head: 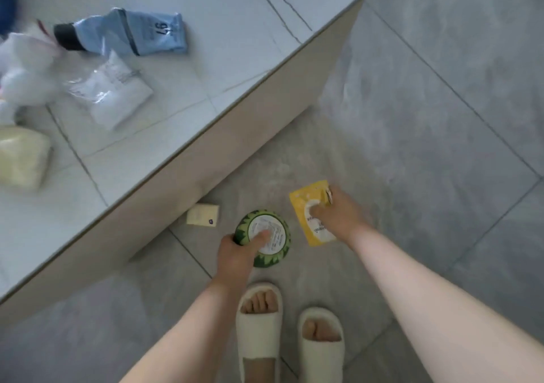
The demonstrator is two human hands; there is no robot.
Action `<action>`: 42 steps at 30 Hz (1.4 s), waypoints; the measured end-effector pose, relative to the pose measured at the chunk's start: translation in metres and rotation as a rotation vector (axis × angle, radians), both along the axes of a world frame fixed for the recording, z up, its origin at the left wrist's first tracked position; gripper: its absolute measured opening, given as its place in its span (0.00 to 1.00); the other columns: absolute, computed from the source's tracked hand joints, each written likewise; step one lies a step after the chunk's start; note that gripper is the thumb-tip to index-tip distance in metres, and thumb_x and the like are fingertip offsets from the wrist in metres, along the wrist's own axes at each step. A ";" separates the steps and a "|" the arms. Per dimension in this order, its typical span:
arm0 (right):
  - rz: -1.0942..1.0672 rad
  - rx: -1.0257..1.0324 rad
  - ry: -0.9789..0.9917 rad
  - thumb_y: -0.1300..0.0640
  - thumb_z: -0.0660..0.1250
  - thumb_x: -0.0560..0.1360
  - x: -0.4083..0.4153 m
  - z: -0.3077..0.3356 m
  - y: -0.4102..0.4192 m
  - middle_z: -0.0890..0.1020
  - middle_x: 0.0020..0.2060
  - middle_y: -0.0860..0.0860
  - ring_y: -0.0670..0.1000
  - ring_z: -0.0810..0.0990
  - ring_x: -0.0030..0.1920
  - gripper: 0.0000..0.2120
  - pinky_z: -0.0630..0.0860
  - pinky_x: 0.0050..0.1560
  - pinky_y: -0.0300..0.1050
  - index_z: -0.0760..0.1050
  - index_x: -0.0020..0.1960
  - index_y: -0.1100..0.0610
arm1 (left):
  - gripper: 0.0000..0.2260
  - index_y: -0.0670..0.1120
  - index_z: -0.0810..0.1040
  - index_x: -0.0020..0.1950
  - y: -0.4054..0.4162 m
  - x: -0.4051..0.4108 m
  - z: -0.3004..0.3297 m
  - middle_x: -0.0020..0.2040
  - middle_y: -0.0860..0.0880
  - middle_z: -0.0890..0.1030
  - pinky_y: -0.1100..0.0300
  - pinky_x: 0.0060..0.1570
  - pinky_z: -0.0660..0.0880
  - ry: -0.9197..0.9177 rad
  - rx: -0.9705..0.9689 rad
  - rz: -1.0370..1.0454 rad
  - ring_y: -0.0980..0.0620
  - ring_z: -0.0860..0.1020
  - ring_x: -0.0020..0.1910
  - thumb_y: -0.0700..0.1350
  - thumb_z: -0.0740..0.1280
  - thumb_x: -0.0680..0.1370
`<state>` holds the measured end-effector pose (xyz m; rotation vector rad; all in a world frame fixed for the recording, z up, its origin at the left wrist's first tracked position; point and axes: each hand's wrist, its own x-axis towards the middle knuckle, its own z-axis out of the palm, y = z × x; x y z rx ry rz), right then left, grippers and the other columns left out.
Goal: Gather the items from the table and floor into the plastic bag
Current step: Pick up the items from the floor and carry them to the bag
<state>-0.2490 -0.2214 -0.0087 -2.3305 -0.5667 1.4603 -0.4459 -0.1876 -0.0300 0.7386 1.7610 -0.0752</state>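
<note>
The round green tub (263, 238) is being gripped by the left hand (235, 252), with its fingers (260, 239) curled over the white label on the top face. The yellow packet (312, 215) is being pinched by the right hand (338, 215), with the fingers (316, 210) lying across the front of the packet. Both items are being held just above the grey floor (441, 118). A small cream box (203, 215) is lying on the floor just beyond the left fingers, close to the desk (235, 44) base. On the desk, well apart from both sets of fingers, a blue pouch (147, 34), a clear sachet (112, 91), a cream block (22, 157) and a white plastic bag (23, 68) are lying. Two white slippers (290, 335) are being worn below the hands.
</note>
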 end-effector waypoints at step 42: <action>0.701 0.176 -0.700 0.43 0.68 0.72 -0.237 -0.152 0.083 0.73 0.60 0.57 0.58 0.69 0.61 0.26 0.65 0.60 0.47 0.68 0.61 0.60 | 0.08 0.47 0.76 0.44 -0.008 -0.220 -0.066 0.46 0.47 0.82 0.61 0.38 0.75 -0.244 0.063 0.860 0.53 0.79 0.44 0.46 0.74 0.71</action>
